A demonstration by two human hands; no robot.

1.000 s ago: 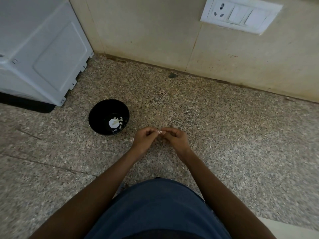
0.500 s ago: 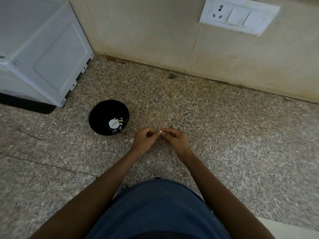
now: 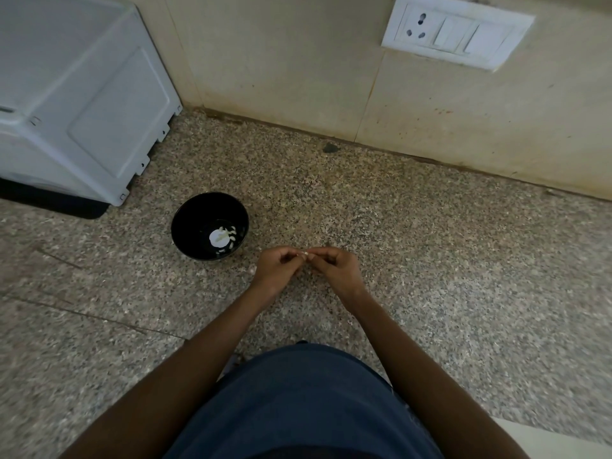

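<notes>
Left hand, right hand: pinched fingertips on white piece

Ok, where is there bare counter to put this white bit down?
The left hand and right hand pinch the white bit. The widest bare counter lies right of the right hand, up to the wall. More lies between bowl and wall, and on the near left. It is tightest between bowl, appliance and left hand.

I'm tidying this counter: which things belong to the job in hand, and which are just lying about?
In use: left hand, right hand, small white piece, black bowl.
Lying about: white appliance, wall socket, dark speck.
</notes>
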